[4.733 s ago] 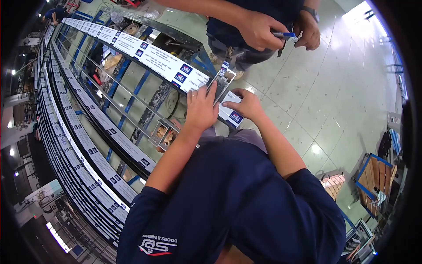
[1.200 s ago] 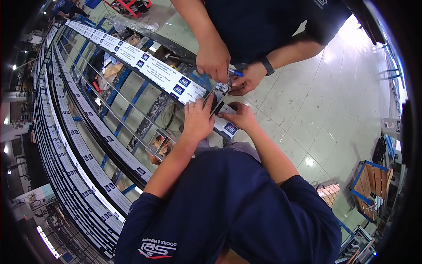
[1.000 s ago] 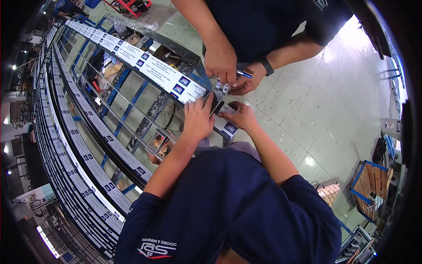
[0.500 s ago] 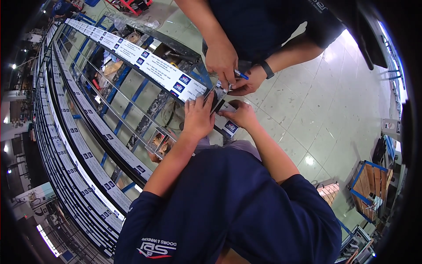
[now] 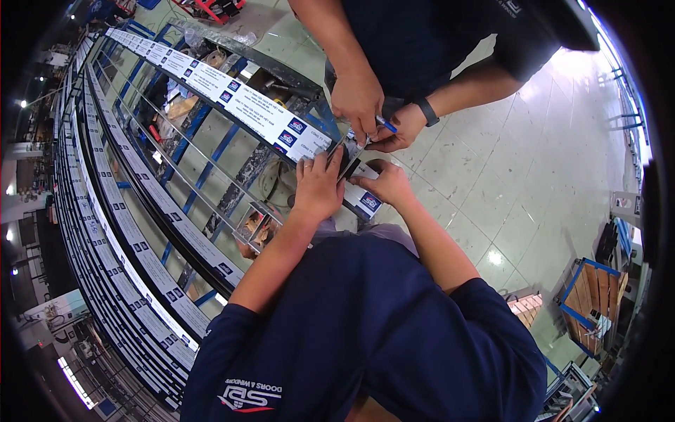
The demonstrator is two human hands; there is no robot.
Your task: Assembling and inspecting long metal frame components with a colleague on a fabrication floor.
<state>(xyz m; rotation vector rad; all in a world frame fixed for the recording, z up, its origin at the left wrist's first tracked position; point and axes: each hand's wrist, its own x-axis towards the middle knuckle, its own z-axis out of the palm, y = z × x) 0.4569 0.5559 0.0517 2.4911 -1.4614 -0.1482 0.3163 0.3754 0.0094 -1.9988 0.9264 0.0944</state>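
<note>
My left hand (image 5: pixel 318 188) lies over the near end of a long profile (image 5: pixel 264 116) covered in white printed film. Its fingers are stretched out across that end; what its thumb touches is partly hidden. Close on its right, my right hand (image 5: pixel 387 184) pinches a short film-covered profile piece (image 5: pixel 367 200) with a dark upper edge, set at an angle against the long one. Facing me, a co-worker's two hands (image 5: pixel 357 98) meet just beyond the joint. They hold a small blue-tipped tool (image 5: pixel 385 124), and its working end is hidden among the fingers.
Many long film-covered profiles (image 5: pixel 130 281) lie along the left on a blue metal rack (image 5: pixel 211 165). Thin metal bars (image 5: pixel 179 169) cross it. A small box of scraps (image 5: pixel 258 228) sits left of my forearm. A blue-framed wooden cart (image 5: pixel 590 302) stands on the tiled floor (image 5: pixel 478 183) at right.
The co-worker's arms and body have shifted slightly to the right. The blue-tipped tool has tilted a little. My two hands stay in place on the profiles.
</note>
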